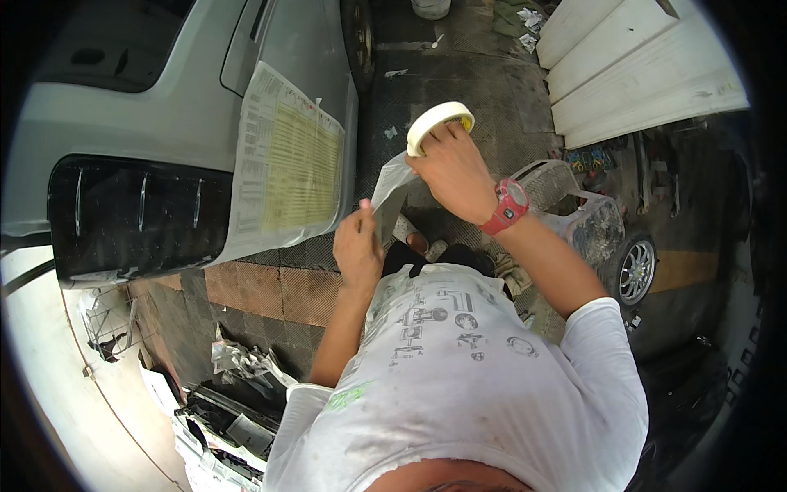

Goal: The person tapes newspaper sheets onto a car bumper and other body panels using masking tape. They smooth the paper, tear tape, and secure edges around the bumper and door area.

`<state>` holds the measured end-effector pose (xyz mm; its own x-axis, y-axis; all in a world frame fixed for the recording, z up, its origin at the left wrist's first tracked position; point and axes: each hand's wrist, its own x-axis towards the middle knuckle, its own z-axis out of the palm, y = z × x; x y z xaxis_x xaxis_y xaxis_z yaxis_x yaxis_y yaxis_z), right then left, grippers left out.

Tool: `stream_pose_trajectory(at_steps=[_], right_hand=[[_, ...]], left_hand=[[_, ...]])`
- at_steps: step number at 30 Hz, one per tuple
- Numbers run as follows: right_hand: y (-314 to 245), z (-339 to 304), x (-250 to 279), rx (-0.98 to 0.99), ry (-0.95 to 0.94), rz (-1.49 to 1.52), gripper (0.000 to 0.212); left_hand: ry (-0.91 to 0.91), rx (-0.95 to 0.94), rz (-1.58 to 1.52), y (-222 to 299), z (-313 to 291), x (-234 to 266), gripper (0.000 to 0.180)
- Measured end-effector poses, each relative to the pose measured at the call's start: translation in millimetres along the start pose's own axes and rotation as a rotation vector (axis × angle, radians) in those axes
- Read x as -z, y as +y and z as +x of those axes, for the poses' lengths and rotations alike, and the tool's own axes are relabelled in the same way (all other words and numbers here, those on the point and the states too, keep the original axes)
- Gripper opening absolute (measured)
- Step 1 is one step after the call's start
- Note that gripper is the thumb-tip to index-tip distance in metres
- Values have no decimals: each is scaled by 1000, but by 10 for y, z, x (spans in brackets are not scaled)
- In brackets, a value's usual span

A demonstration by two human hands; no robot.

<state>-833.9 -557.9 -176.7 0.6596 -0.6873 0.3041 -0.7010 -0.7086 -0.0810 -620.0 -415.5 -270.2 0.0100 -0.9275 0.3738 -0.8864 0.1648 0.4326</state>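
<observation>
A roll of masking tape (420, 129), cream-coloured, sits in my right hand (456, 174), whose fingers reach into its ring. From that hand a pale, greyish sheet or strip (390, 184) slants down to my left hand (358, 250). My left fingers are closed at its lower end with the thumb up; how they grip it is partly hidden. To the left, a printed newspaper sheet (299, 156) with a yellow panel covers part of the silver vehicle's side (299, 37), beside a black corner panel (135, 217).
A wheel (637, 269) lies at the right near a dusty, cage-like frame (584, 221). White ridged panels (648, 70) stand at the far right. Crumpled newspaper (246, 361) lies on the floor at lower left, and a bucket (431, 7) stands at the far end.
</observation>
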Motion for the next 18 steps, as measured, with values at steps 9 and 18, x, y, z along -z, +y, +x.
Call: stream_pose_trajectory(at_steps=[9, 18], right_hand=[[-26, 832, -386, 44, 9, 146, 25], [-336, 1227, -1032, 245, -28, 379, 19]], left_hand=[[22, 648, -131, -1019, -1105, 10, 22], [327, 1315, 407, -1069, -2236, -204, 20]])
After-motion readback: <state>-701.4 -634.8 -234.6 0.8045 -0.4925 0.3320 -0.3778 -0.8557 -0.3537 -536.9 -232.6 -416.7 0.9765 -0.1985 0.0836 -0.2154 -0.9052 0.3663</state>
